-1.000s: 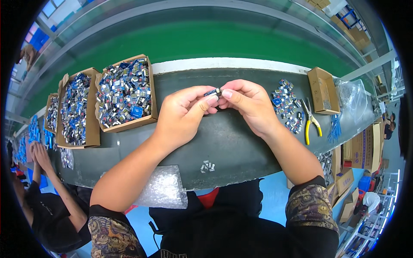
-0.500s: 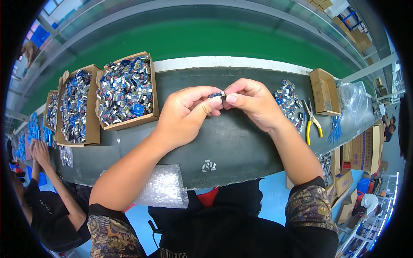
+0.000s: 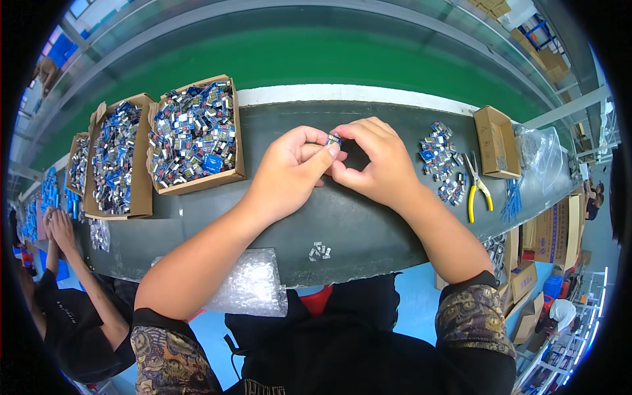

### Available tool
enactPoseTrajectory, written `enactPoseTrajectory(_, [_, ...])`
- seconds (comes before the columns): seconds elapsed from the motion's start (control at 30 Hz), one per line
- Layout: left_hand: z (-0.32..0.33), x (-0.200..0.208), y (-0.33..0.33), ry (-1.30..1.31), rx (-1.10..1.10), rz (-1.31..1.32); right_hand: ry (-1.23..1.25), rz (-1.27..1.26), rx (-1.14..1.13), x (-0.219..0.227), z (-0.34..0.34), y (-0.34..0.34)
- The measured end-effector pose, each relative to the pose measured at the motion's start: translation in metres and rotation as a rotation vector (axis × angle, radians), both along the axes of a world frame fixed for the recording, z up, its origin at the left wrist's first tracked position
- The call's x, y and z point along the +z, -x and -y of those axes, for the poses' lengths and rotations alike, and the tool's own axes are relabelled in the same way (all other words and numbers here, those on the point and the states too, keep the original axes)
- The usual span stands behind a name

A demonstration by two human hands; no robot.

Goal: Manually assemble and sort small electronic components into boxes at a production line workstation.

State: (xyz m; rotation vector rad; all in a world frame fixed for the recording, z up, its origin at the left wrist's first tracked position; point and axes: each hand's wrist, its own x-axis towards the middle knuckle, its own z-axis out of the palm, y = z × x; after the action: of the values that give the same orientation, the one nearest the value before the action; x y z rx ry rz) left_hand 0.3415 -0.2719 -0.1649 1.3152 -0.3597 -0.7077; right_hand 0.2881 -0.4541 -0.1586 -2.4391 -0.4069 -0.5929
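Over the middle of the dark work table, a small blue circuit board is pinched between the thumb and fingers of my left hand. My right hand curls in from the other side. Its index fingertip is at the board's upper end, and its thumb is lower, close to my left fingers. Fingers cover most of the board. Several small light pieces lie on the table below my hands. Right of my right hand is a loose pile of similar boards.
Cardboard boxes full of boards stand at the left. Yellow-handled pliers, blue wires and an open cardboard box are at the right. Bubble wrap lies at the near edge. A co-worker's hands are far left.
My right hand has shifted its grip: the index finger now sits at the board's top and the thumb has dropped lower. The board has tilted in my left fingers.
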Motion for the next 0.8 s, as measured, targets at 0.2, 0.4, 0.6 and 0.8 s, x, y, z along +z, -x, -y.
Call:
enactPoseTrajectory(0.2, [-0.002, -0.001, -0.002, -0.053, -0.017, -0.038, 0.108, 0.098, -0.036, 0.0, -0.005, 0.001])
enactPoseTrajectory(0.4, [0.003, -0.008, 0.002, 0.002, 0.012, -0.089, 0.127, 0.074, -0.068, -0.006, -0.006, 0.008])
enactPoseTrajectory(0.6, [0.002, -0.002, -0.001, 0.011, 0.054, -0.092, 0.054, 0.126, -0.034, -0.011, -0.007, 0.002])
enactPoseTrajectory(0.8, [0.004, -0.003, 0.001, -0.043, 0.052, -0.105, 0.058, 0.089, -0.034, -0.015, -0.007, 0.006])
